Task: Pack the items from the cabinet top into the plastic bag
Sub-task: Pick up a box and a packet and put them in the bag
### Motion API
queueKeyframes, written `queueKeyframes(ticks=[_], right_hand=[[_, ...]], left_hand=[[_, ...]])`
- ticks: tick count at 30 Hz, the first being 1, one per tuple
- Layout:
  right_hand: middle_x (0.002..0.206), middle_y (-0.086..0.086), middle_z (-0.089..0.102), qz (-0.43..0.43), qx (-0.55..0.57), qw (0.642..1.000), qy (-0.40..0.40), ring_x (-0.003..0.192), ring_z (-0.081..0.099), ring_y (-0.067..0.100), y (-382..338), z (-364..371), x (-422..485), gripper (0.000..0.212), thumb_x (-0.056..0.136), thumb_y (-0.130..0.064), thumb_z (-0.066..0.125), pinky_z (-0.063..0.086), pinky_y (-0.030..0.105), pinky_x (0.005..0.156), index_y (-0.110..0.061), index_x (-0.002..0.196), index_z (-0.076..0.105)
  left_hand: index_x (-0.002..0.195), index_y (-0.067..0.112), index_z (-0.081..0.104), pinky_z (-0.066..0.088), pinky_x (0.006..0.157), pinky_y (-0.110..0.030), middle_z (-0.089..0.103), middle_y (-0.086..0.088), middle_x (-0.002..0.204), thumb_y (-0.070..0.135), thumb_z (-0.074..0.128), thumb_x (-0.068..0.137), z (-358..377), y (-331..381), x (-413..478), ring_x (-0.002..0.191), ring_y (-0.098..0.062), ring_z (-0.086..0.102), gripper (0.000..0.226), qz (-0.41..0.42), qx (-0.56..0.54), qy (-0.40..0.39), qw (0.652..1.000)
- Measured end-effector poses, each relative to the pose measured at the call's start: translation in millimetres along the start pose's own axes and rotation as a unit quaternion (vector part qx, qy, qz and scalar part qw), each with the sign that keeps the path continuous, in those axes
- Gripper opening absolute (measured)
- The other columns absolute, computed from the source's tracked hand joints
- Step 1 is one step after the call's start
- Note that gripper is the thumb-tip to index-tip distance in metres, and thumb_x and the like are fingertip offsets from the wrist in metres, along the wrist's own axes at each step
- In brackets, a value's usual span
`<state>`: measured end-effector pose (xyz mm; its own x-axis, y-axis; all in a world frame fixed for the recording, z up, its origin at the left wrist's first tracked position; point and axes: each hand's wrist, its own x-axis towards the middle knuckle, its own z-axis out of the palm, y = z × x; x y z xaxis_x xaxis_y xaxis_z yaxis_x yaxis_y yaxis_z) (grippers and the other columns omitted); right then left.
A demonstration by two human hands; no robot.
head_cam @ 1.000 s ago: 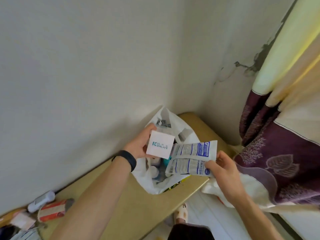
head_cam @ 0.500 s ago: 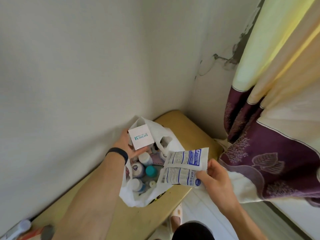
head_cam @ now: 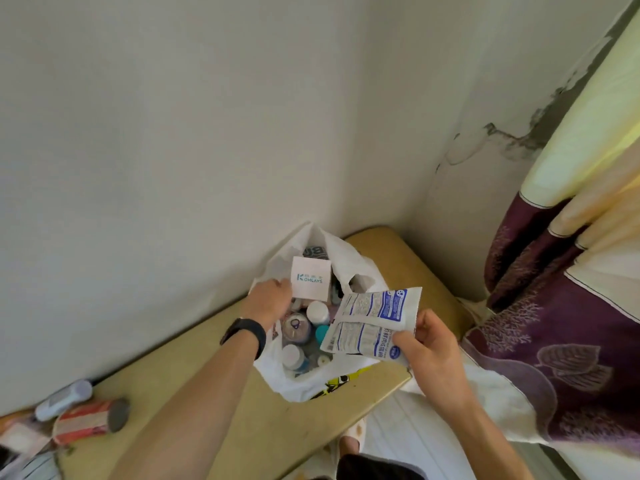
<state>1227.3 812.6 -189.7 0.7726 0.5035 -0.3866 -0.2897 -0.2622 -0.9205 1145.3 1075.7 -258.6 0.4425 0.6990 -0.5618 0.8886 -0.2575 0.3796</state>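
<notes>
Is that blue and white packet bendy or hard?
Probably bendy: the packet creases across its middle where the right hand pinches one corner. Likely light, since that pinch alone holds it. Its glossy surface may be slippery.

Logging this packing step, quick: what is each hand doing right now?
Left hand: closed on the white Kohlays box, over the plastic bag.
Right hand: closed on the blue-and-white sachets.

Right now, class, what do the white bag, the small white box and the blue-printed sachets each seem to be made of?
The bag looks like thin glossy plastic film: it crumples and lets light through. The white box in the left hand looks like matte card, flat-faced with crisp edges. The sachets in the right hand seem to be smooth printed plastic or foil laminate, slightly bent.
</notes>
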Motion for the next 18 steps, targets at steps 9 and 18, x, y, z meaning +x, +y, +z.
queueKeyframes(ticks=[9,18], right_hand=[[0.084,0.003,0.076,-0.003,-0.096,0.993,-0.074,0.076,0.073,0.022,0.4,32.8,0.3,0.012,0.087,-0.001,0.061,0.058,0.033,0.058,-0.008,0.082,0.054],[0.062,-0.008,0.050,-0.114,-0.356,0.904,-0.206,0.051,0.043,0.005,-1.7,103.3,15.9,0.030,0.086,-0.013,0.060,0.037,0.014,0.046,-0.028,0.072,0.039]], left_hand=[[0.127,0.024,0.056,0.004,0.116,-0.061,0.051,-0.004,0.134,0.057,0.049,0.088,21.9,-55.2,-53.8,0.137,-0.031,0.027,0.051,0.032,0.473,-0.072,0.878],[0.071,0.022,0.062,0.038,0.096,-0.039,0.060,0.004,0.082,0.042,0.042,0.087,-16.8,-96.3,-98.2,0.090,-0.022,0.054,0.032,0.056,0.112,0.094,0.988]])
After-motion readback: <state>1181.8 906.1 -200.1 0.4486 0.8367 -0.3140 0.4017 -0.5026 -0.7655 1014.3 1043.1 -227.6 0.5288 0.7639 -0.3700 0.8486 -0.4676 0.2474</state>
